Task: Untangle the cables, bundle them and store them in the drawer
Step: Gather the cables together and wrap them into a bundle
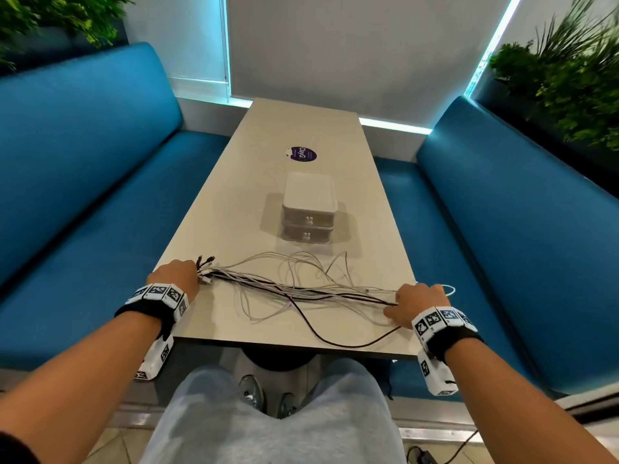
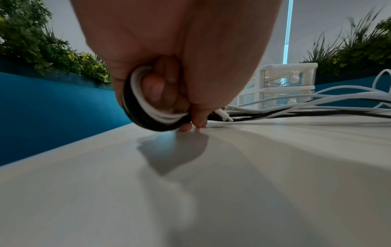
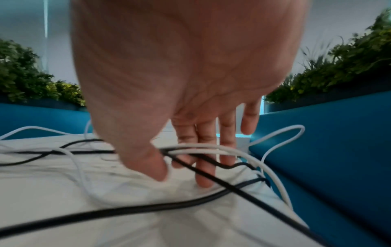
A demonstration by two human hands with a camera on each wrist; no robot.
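Several white and black cables (image 1: 301, 289) lie stretched across the near end of the table (image 1: 294, 128). My left hand (image 1: 177, 276) grips their plug ends at the table's left edge. In the left wrist view its fingers (image 2: 156, 90) curl round the looped cables (image 2: 135, 107). My right hand (image 1: 418, 299) rests on the other end near the right edge. Its fingers (image 3: 204, 180) are straight and touch the table, with white cables (image 3: 201, 148) and a black cable (image 3: 127, 212) running between thumb and fingers. A small white two-drawer unit (image 1: 308, 209) stands mid-table with both drawers closed.
A purple round sticker (image 1: 301, 154) lies beyond the drawer unit. Blue benches flank the table on the left (image 1: 83, 162) and right (image 1: 519, 212), with plants (image 1: 569, 78) behind them. One white cable loop (image 1: 450, 289) hangs past the table's right edge.
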